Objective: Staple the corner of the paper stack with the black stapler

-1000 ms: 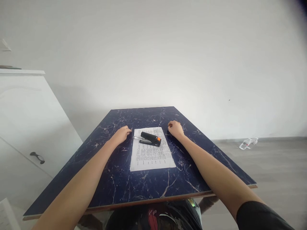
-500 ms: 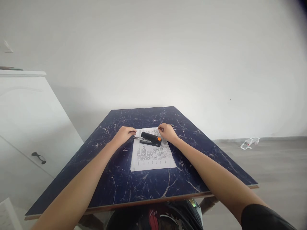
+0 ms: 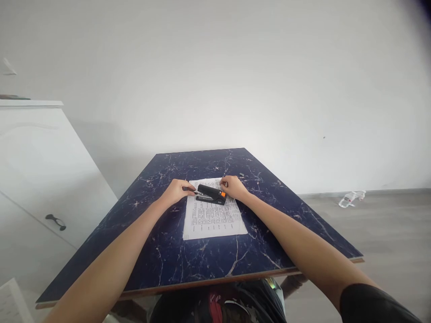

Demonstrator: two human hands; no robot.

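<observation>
A black stapler with an orange patch at its right end lies on printed paper, its jaws slightly apart on the left. My left hand is closed at that left end, thumb and fingers pinching a thin metal part of the stapler. Just beyond the stapler's right end is my right hand, fingers curled together over the paper's far right corner. What those fingers hold, if anything, is hidden.
The paper rests on a dark blue marbled table. A small grey piece lies past my right hand. To the left stands a white cabinet; a clear plastic item is on the floor at right.
My left hand has moved a little right, closer to the stapler, and less of the thin metal part sticks out. My right hand has shifted slightly left.
</observation>
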